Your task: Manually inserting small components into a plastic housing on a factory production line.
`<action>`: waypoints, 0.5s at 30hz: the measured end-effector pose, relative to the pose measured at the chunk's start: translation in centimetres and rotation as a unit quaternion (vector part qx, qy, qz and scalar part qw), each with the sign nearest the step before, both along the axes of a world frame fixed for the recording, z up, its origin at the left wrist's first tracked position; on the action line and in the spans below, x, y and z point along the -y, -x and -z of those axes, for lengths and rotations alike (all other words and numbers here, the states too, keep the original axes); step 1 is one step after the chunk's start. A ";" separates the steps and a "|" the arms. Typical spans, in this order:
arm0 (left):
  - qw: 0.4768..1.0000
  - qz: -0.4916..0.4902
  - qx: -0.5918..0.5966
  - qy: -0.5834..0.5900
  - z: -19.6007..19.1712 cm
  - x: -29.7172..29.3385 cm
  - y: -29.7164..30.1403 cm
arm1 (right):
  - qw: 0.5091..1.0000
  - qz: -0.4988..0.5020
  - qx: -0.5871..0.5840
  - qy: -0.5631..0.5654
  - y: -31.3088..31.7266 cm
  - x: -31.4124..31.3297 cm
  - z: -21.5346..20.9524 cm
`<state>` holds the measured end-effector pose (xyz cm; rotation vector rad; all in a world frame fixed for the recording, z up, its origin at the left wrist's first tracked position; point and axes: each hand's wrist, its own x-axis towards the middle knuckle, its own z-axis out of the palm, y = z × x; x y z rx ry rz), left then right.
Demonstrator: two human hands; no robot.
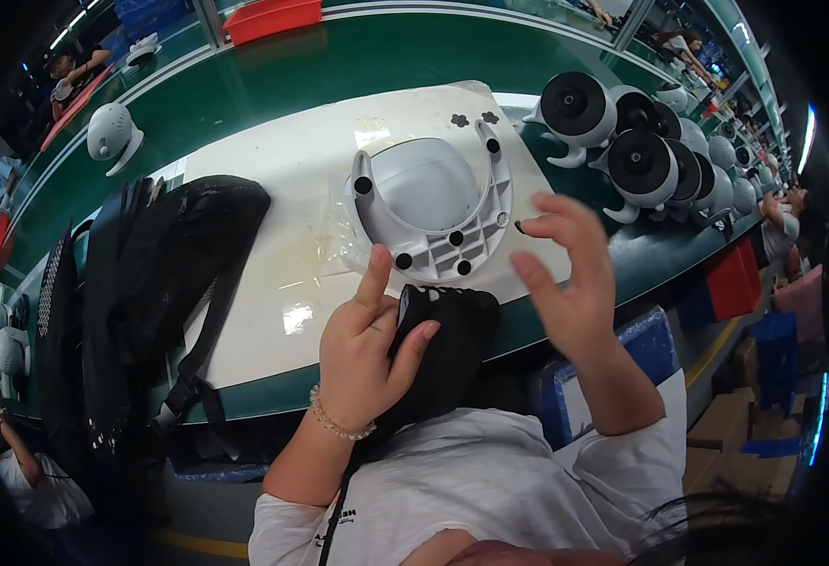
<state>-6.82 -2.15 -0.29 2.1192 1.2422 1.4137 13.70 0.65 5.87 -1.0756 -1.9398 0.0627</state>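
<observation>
A white plastic device (424, 179) lies on the pale work mat in front of me, its curved, ribbed stand (438, 262) facing up. Several round black pads dot the stand, and a bare round recess (502, 219) shows on its right side. My left hand (362, 344) is beside the stand's near left edge, index finger and thumb stretched out, other fingers curled; I see nothing in it. To the right of the stand my right hand (570, 274) is raised, slightly blurred. A small dark pad (520, 226) is at one of its fingertips, with the thumb apart below.
Two dark clusters of round pads (474, 119) lie at the mat's (273, 170) far edge. Black mesh bags (150, 283) cover its left side. Similar white devices (641, 165) crowd the right; one (112, 137) stands far left. A black fabric item (452, 330) lies near my left hand.
</observation>
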 end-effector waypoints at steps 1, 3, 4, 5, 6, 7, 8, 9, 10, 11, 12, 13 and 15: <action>1.000 0.002 0.000 -0.002 0.0 0.0 0.0 | 0.999 0.008 -0.040 0.020 -0.1 -0.5 0.3; 1.000 -0.002 -0.004 -0.001 0.0 0.0 0.1 | 0.988 -0.012 -0.135 0.079 -0.3 -1.7 1.1; 1.000 0.000 -0.004 -0.002 -0.1 0.0 0.1 | 0.988 -0.009 -0.135 0.077 -0.3 -2.1 1.4; 1.000 0.001 -0.006 0.002 -0.3 0.0 0.1 | 0.983 -0.026 -0.154 0.099 -0.3 -2.5 1.6; 1.000 0.001 -0.007 0.008 -0.4 0.0 0.1 | 0.977 -0.043 -0.172 0.121 -0.2 -2.7 1.7; 1.000 0.000 -0.007 0.008 -0.3 0.0 0.1 | 0.973 -0.055 -0.172 0.145 -0.1 -2.8 1.8; 1.000 -0.003 -0.008 0.006 -0.1 0.0 0.2 | 0.973 -0.056 -0.172 0.145 -0.1 -2.9 1.8; 1.000 -0.005 -0.009 0.005 0.0 -0.1 0.2 | 0.964 -0.068 -0.195 0.166 0.0 -2.9 1.9; 1.000 -0.005 -0.009 0.006 -0.1 -0.1 0.1 | 0.955 -0.077 -0.218 0.186 0.0 -2.8 1.9; 1.000 -0.005 -0.009 0.006 -0.1 -0.1 0.1 | 0.955 -0.077 -0.218 0.187 0.1 -2.7 2.0; 1.000 -0.005 -0.010 0.006 -0.2 -0.1 0.0 | 0.959 -0.064 -0.213 0.174 0.2 -2.7 2.1; 1.000 -0.005 -0.010 0.007 -0.2 -0.1 0.0 | 0.964 -0.051 -0.207 0.162 0.3 -2.7 2.1; 1.000 -0.001 -0.009 0.014 -0.2 -0.1 0.0 | 0.990 -0.020 -0.119 0.071 0.2 -2.8 2.1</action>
